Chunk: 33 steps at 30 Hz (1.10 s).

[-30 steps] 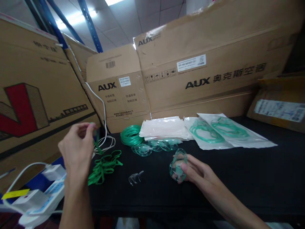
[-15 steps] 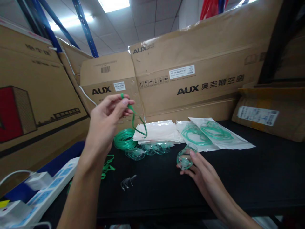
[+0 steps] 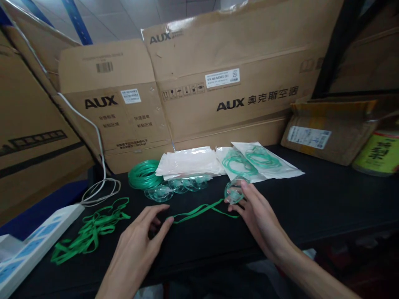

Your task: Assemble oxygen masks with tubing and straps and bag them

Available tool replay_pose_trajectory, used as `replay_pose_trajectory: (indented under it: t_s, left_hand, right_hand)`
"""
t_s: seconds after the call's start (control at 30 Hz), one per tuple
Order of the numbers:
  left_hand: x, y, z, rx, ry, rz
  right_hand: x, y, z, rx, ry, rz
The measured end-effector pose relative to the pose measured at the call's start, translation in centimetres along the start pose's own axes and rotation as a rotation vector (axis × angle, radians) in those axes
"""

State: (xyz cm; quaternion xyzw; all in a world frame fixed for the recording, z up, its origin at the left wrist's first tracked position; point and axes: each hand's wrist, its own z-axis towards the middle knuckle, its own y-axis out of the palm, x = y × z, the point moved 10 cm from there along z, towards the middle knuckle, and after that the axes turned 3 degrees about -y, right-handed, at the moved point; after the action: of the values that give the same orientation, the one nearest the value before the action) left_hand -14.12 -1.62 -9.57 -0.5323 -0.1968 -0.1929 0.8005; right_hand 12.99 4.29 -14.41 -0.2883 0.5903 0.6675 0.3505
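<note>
A clear, green-tinted oxygen mask point(image 3: 233, 192) is pinched between the thumb and fingers of my right hand point(image 3: 261, 211), just above the black tabletop. One green elastic strap point(image 3: 198, 211) stretches across the table between my hands; its right part passes by the mask and the right fingertips. My left hand point(image 3: 140, 234) is low over the table, thumb and fingers apart, with the thumb tip at the strap's left end. Several more clear masks point(image 3: 183, 185) lie in a row behind. A tangled heap of green straps point(image 3: 93, 230) rests left of my left hand.
Coiled green tubing point(image 3: 145, 174) sits beside a stack of white pouches point(image 3: 190, 162). Two pouches with tubing point(image 3: 264, 160) lie to the right. A white power strip point(image 3: 40, 245) runs along the left. Cardboard boxes point(image 3: 193, 95) wall the back; a yellow-green tin point(image 3: 378, 151) stands far right.
My left hand has come down from its raised position, and the strap it held now lies on the table. My right hand still holds the mask. The view has tilted downward.
</note>
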Motion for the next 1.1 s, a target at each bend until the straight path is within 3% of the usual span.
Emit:
replay_pose_trajectory:
  t_s: [0.07, 0.17, 0.3, 0.43, 0.53, 0.63, 0.9, 1.0, 1.1]
  left_hand:
    - [1.4, -0.5, -0.5, 0.072, 0.088, 0.061]
    - [5.7, 0.9, -0.7, 0.061, 0.269, 0.063]
    - [11.2, 4.7, 1.0, -0.04, 0.375, 0.07]
    - [13.8, 9.3, 3.7, -0.198, 0.366, 0.16]
    - [14.0, 11.9, 5.0, -0.253, 0.366, 0.172]
    - [13.8, 12.9, 5.5, -0.281, 0.37, 0.116]
    - [11.3, 9.4, 5.3, -0.277, 0.192, -0.217]
    - [9.7, 9.2, 5.0, -0.318, 0.087, -0.496]
    - [8.9, 8.9, 4.6, -0.302, 0.043, -0.568]
  right_hand:
    - [-0.3, 0.2, 0.0, -0.005, -0.006, 0.006]
    - [-1.0, 0.0, 0.2, 0.036, -0.047, 0.07]
    - [-1.4, -0.9, 0.4, 0.113, -0.076, 0.168]
    - [-0.8, -1.2, 0.5, 0.11, -0.037, 0.155]
    - [-0.4, -1.4, 0.6, 0.115, -0.014, 0.138]
    - [-0.2, -1.2, 0.6, 0.099, 0.011, 0.111]
    - [-0.5, -0.6, 0.1, 0.077, 0.034, 0.022]
    - [-0.4, -0.5, -0.1, 0.057, 0.03, -0.026]
    - [-0.2, 0.0, -0.1, 0.003, 0.043, -0.104]
